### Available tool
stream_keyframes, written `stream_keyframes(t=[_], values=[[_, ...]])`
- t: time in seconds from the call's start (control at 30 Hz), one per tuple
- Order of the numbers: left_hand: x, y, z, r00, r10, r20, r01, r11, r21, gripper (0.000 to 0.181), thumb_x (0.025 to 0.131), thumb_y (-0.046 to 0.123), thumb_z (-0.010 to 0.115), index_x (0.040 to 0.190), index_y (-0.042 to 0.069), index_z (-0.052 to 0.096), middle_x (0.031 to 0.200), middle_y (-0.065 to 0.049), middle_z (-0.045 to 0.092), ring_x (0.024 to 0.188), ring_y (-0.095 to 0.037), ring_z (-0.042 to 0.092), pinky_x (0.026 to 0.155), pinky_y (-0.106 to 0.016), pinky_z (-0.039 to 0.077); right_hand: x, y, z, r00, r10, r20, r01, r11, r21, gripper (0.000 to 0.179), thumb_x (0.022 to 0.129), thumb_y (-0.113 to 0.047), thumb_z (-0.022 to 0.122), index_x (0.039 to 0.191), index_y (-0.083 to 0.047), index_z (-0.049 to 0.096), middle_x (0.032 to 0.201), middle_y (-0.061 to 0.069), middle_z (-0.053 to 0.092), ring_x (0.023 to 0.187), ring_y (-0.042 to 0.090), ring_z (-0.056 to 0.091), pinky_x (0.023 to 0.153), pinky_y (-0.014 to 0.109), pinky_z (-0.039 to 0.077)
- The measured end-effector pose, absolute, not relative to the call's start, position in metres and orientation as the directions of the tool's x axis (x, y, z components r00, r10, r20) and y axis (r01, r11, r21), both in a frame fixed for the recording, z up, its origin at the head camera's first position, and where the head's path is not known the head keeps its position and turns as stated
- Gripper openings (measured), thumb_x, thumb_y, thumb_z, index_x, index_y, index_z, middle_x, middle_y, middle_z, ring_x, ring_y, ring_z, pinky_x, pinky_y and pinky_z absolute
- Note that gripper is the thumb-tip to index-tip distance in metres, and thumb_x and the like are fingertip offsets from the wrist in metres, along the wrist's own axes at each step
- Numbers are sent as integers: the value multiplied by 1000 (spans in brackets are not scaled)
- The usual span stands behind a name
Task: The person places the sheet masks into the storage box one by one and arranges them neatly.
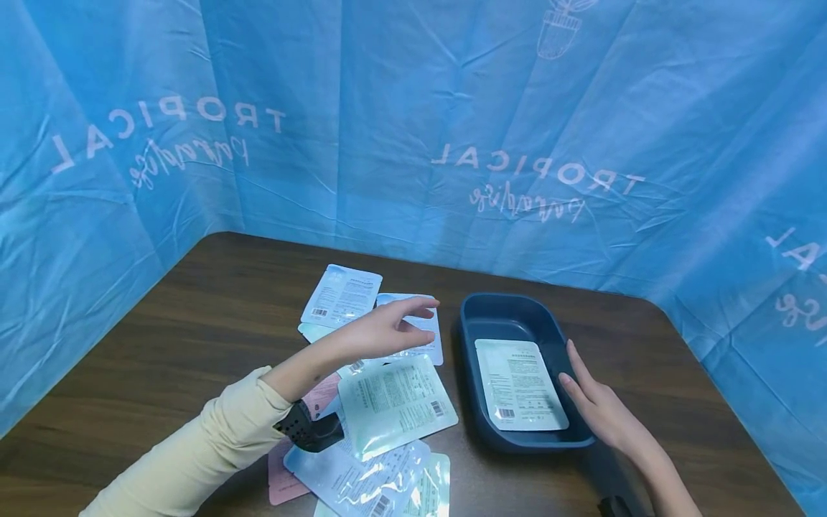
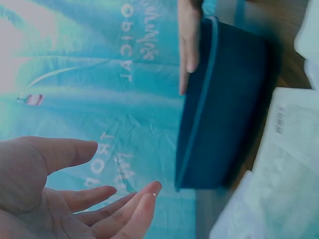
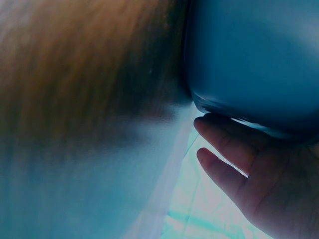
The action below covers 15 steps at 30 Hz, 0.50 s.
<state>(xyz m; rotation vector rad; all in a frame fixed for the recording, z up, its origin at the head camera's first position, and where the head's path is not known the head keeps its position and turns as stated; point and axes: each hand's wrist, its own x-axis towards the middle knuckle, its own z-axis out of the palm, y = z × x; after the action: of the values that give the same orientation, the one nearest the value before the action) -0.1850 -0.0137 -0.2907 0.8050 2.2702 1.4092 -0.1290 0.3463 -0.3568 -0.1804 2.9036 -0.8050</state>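
Observation:
A dark blue plastic bin [image 1: 474, 388] stands on the table, with one pale green mask sachet [image 1: 520, 384] lying inside it. My right hand [image 1: 601, 406] is at the bin's right side, its fingers fairly straight along the rim. My left hand [image 1: 388, 329] hovers above a light blue sachet [image 1: 429, 348], thumb and fingers apart and nothing between them; the left wrist view shows that gap too. Just below, a pale green sachet [image 1: 397, 402] tops a loose pile. Under it lie a blue sachet [image 1: 362, 474] and a pink sachet [image 1: 284, 477].
Another light blue sachet [image 1: 342, 294] lies behind the left forearm. The dark wooden table [image 1: 161, 359] is bounded at the back and sides by a blue printed curtain [image 1: 388, 143]. A black wrist device [image 1: 310, 427] sits on the left wrist over the pile.

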Motion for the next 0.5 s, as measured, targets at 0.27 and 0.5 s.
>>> stream_keyframes(t=[0.27,0.5], values=[[-181,-32,-319,-761,640,109,478,440,760,34,89,9,62,121,-1,56,104,-13,60,91,-24,59,77,-31,49,-129,348,-357,-985,-148,-85,-81,845,-529,68,102,-38,32,148,-5,-6,147,33,11,126,54,23,94,66,23],[-175,-32,-337,-831,555,41,483,683,547,36,82,15,72,114,1,61,95,-9,58,83,-22,55,68,-35,45,-129,347,-356,-985,-158,-73,-94,836,-541,68,102,-36,33,148,-3,-4,147,32,11,126,53,23,95,65,22]])
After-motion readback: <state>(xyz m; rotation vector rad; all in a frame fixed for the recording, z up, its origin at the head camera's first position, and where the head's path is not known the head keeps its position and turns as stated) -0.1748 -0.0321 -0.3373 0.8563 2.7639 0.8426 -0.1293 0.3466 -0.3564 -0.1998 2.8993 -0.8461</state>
